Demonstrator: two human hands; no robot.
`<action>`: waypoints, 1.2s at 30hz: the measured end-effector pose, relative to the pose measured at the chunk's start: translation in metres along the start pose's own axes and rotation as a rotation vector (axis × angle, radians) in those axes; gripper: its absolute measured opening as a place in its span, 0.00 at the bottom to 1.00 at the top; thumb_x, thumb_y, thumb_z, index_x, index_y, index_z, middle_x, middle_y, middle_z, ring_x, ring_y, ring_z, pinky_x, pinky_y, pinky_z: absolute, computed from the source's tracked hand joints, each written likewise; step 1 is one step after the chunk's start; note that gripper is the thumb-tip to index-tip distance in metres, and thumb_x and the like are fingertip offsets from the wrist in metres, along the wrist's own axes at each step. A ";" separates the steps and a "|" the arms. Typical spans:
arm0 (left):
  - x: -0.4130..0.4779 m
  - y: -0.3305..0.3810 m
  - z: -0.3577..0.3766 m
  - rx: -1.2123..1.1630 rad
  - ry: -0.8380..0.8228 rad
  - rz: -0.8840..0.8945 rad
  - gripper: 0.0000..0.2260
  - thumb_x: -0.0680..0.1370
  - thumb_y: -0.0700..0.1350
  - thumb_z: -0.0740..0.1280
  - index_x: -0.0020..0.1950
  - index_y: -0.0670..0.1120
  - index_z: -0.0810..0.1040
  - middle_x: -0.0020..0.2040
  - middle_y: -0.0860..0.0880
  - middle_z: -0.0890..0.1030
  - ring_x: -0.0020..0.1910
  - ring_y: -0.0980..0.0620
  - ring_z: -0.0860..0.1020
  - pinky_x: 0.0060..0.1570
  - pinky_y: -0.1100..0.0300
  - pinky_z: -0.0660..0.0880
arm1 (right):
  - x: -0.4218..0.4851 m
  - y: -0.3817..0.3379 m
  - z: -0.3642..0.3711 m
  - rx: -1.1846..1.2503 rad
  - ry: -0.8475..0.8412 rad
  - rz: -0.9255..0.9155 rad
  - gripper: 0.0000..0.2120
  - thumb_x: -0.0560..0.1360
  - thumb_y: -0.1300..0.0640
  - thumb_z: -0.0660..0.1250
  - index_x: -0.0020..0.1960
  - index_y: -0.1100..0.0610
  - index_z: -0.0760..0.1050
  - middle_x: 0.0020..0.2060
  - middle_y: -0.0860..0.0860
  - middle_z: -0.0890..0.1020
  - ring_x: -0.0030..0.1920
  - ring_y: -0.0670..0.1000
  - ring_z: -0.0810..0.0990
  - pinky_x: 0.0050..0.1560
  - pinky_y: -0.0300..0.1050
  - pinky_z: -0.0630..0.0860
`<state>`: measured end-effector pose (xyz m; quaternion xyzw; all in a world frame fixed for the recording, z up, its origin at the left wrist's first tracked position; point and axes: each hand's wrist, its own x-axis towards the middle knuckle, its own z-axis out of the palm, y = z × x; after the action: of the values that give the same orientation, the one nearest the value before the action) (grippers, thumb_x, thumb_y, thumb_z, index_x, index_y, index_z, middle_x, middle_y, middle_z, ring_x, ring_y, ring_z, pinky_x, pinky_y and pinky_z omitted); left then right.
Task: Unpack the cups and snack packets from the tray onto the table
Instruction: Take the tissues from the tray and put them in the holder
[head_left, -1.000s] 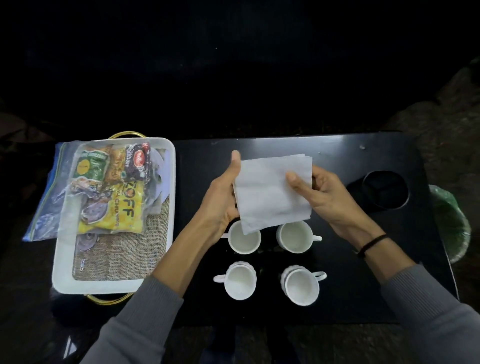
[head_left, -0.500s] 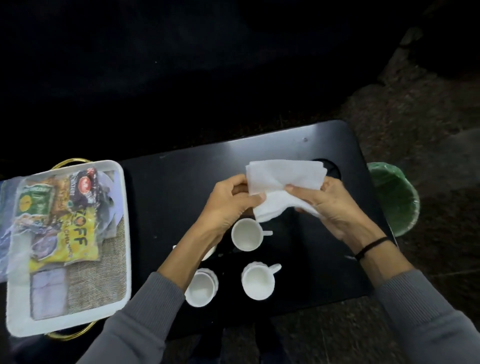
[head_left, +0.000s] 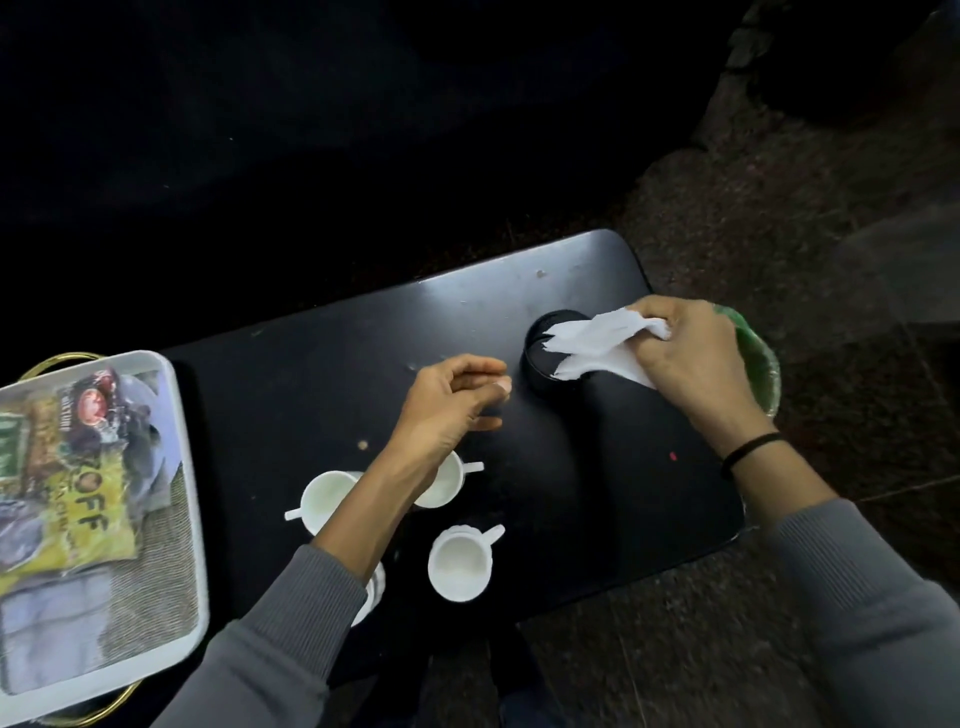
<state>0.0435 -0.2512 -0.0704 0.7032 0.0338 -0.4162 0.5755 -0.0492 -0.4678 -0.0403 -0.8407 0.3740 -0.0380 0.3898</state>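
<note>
Several white cups stand on the black table (head_left: 322, 374): one at the left (head_left: 324, 499), one at the front (head_left: 460, 566), one partly under my left forearm (head_left: 449, 480), and another mostly hidden by my sleeve. My right hand (head_left: 685, 358) grips a crumpled white tissue (head_left: 592, 345) over the table's round cup recess (head_left: 540, 364). My left hand (head_left: 452, 397) hovers above the table with loosely curled fingers, holding nothing. The white tray (head_left: 179, 467) at the left holds a clear bag of snack packets (head_left: 67, 467).
A green-lined bin (head_left: 758, 364) sits on the floor just past the table's right edge, behind my right hand. The tray has gold handles and a woven mat inside. Dark speckled floor surrounds the table.
My left hand has let go of the tissue. My right hand has crumpled it and carried it right toward the table's right edge. The view has swung to the right.
</note>
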 end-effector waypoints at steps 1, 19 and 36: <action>0.001 0.000 0.000 0.003 0.004 -0.001 0.09 0.77 0.38 0.74 0.56 0.42 0.84 0.54 0.37 0.85 0.52 0.45 0.85 0.46 0.55 0.85 | 0.001 -0.003 0.004 -0.028 -0.008 -0.016 0.14 0.75 0.63 0.65 0.51 0.51 0.87 0.44 0.48 0.88 0.47 0.49 0.83 0.40 0.35 0.71; -0.004 0.002 -0.001 -0.002 0.035 0.001 0.08 0.78 0.39 0.73 0.57 0.42 0.84 0.53 0.38 0.86 0.50 0.49 0.85 0.45 0.56 0.85 | -0.007 -0.019 0.029 -0.209 -0.056 -0.017 0.12 0.76 0.56 0.68 0.58 0.57 0.77 0.55 0.56 0.77 0.53 0.57 0.78 0.52 0.51 0.75; -0.049 -0.036 -0.122 -0.079 0.299 0.048 0.06 0.77 0.41 0.73 0.52 0.49 0.85 0.47 0.45 0.87 0.50 0.47 0.86 0.43 0.57 0.83 | -0.084 -0.126 0.152 -0.214 -0.316 -0.424 0.14 0.77 0.51 0.70 0.60 0.53 0.76 0.55 0.48 0.77 0.45 0.49 0.77 0.48 0.54 0.80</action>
<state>0.0592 -0.1161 -0.0690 0.7347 0.1186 -0.2914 0.6010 0.0202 -0.2647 -0.0404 -0.9320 0.1265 0.0524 0.3357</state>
